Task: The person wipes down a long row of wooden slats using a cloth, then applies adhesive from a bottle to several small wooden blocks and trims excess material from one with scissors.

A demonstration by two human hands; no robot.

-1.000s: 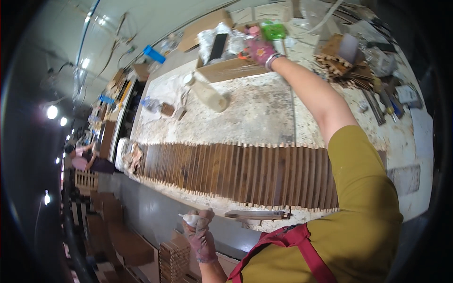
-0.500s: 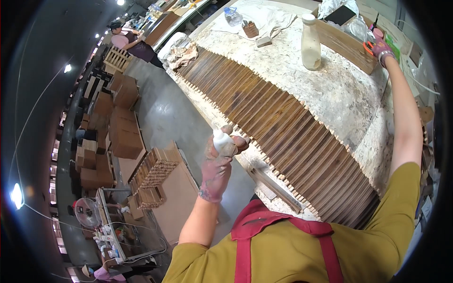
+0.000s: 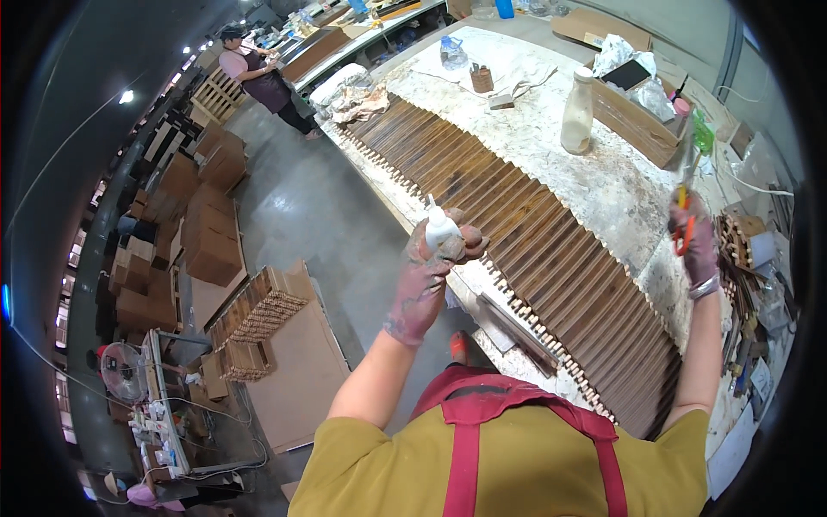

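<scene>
Scissors (image 3: 683,200), orange-handled, blades lengthwise away, are gripped by the curled right hand (image 3: 703,246); a white bottle (image 3: 441,227), nozzle away, by the curled left hand (image 3: 431,265).

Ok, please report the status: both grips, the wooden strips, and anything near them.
Left grip: closed around white bottle. Right grip: closed on orange-handled tool. Wooden strips: side by side on table; capped bottle stands beyond them.

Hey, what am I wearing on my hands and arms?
Your left hand and right hand wear dusty-pink gloves, the left one darkly stained. A pale band circles the right wrist. Both forearms are bare below short olive-yellow sleeves.
</scene>
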